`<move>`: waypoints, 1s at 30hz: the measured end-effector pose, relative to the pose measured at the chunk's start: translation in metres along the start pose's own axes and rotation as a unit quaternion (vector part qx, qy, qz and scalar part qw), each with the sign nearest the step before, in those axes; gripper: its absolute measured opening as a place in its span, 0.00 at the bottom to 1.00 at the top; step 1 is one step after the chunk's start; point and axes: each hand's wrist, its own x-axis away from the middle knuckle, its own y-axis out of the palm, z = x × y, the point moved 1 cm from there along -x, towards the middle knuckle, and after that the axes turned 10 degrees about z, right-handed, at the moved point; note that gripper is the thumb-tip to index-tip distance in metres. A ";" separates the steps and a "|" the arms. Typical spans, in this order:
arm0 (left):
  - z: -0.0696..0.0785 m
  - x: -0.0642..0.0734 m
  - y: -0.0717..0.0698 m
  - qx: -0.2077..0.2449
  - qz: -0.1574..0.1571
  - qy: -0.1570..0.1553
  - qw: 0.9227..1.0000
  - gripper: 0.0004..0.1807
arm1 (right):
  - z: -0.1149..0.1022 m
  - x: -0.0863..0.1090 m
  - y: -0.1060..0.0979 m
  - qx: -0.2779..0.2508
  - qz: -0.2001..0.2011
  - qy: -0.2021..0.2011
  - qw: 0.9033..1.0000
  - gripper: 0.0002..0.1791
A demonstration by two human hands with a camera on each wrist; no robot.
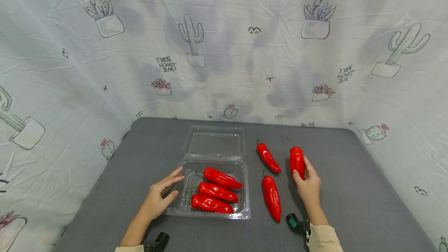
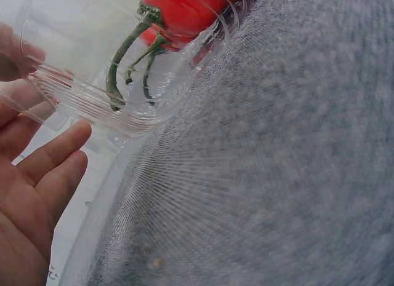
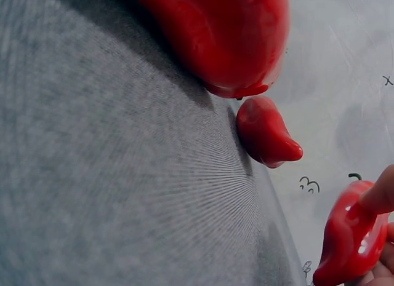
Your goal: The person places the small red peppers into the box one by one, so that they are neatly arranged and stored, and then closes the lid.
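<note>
My right hand (image 1: 309, 185) pinches a red pepper (image 1: 296, 161) between thumb and fingers, its thin stem pointing to the back. In the right wrist view the held pepper (image 3: 349, 237) shows at the lower right. My left hand (image 1: 158, 197) touches the left side of a clear plastic box (image 1: 247, 205) with spread, fairly straight fingers. Inside the box lie three red peppers (image 1: 217, 192) side by side, stems to the left. In the left wrist view, green stems (image 2: 117, 74) show through the clear wall beside my fingertips.
Two more red peppers lie between the box and my right hand: one farther back (image 1: 268, 158), one nearer the front (image 1: 271, 198). The box's clear lid (image 1: 214, 141) is folded back onto the grey table (image 1: 364, 205). A printed cloth (image 1: 227, 49) rises behind the table.
</note>
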 end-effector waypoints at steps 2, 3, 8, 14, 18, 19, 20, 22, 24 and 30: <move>-0.009 0.002 0.001 -0.005 0.001 0.001 1.000 0.22 | -0.001 0.000 -0.001 -0.007 0.001 -0.004 1.000 0.33; -0.013 0.004 0.002 -0.007 0.001 0.001 1.000 0.23 | -0.001 0.000 -0.001 -0.008 0.002 -0.006 1.000 0.33; -0.028 0.008 0.005 -0.010 -0.002 0.005 1.000 0.23 | -0.007 0.000 -0.001 -0.016 0.003 -0.023 1.000 0.32; -0.007 0.001 0.003 -0.002 0.000 0.006 1.000 0.22 | -0.020 0.004 0.001 -0.050 -0.022 -0.028 0.998 0.32; 0.000 -0.001 0.002 0.006 -0.002 0.008 1.000 0.21 | -0.030 0.010 0.003 -0.063 -0.047 -0.030 0.996 0.33; 0.000 -0.001 0.002 0.008 -0.002 0.008 1.000 0.21 | -0.035 0.011 0.003 -0.069 -0.052 -0.031 0.996 0.33; -0.002 0.000 0.003 0.009 -0.002 0.006 1.000 0.21 | -0.040 0.013 0.003 -0.076 -0.055 -0.034 0.995 0.33; -0.007 0.002 0.004 0.010 -0.002 0.003 1.000 0.21 | -0.053 0.016 0.002 -0.084 -0.061 -0.045 0.994 0.32; -0.014 0.005 0.004 0.005 -0.003 0.002 1.000 0.22 | -0.066 0.019 0.000 -0.088 -0.067 -0.052 0.992 0.32; -0.014 0.005 0.003 0.001 -0.002 0.001 1.000 0.22 | -0.086 0.024 0.000 -0.106 -0.085 -0.068 0.988 0.31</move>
